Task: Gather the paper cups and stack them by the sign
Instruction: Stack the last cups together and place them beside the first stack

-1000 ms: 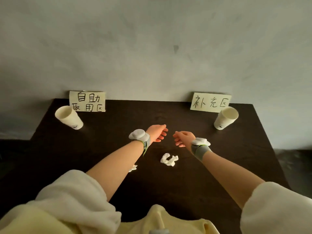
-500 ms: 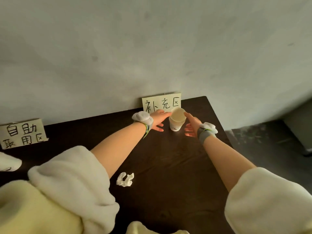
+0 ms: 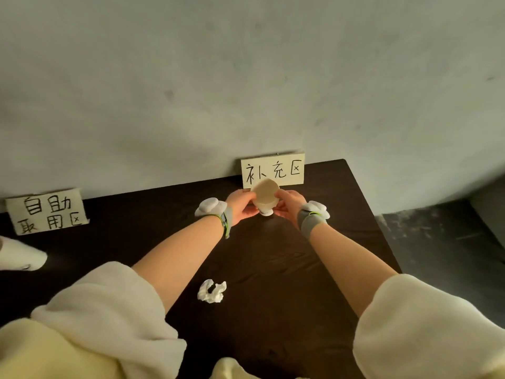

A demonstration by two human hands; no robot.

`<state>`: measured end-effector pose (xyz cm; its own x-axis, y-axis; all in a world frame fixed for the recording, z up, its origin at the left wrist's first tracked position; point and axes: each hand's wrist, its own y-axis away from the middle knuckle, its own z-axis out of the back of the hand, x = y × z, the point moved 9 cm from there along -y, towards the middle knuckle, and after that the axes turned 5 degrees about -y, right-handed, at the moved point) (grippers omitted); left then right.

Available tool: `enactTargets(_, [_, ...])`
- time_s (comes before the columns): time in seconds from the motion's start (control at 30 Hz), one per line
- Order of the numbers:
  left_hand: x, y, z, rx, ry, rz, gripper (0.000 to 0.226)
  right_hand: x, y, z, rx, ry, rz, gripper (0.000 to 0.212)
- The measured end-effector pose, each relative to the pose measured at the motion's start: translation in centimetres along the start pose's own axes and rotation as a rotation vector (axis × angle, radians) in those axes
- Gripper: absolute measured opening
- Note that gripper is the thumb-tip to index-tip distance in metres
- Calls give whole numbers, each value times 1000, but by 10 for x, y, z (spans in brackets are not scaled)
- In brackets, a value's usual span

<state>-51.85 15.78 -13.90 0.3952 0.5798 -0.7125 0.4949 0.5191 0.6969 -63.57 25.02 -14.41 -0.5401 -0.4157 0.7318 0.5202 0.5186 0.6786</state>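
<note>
1. I am cupping the paper cup (image 3: 264, 199) between my left hand (image 3: 240, 207) and right hand (image 3: 290, 205), fingers curled round it, right of centre below the right sign (image 3: 272, 170).
2. I am risking crushing its thin wall by squeezing; a tilt could knock that sign.
3. The second cup (image 3: 20, 254) is lying at the left edge beneath the left sign (image 3: 46, 212); a careless reach could roll it off the table (image 3: 273, 310).

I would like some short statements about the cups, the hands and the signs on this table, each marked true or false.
1. Both hands hold the paper cup in front of the right sign. True.
2. The left hand rests flat on the table. False: like the right hand, it grips the cup.
3. A second paper cup sits at the left edge, below the left sign. True.
4. The crumpled tissue lies inside a cup. False: it lies on the dark table between the forearms.
</note>
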Motion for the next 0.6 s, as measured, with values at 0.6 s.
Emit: enactTargets(0.6, [87,142,370,-296,609,-11,6,-129,110,-372,328,91,-129,21])
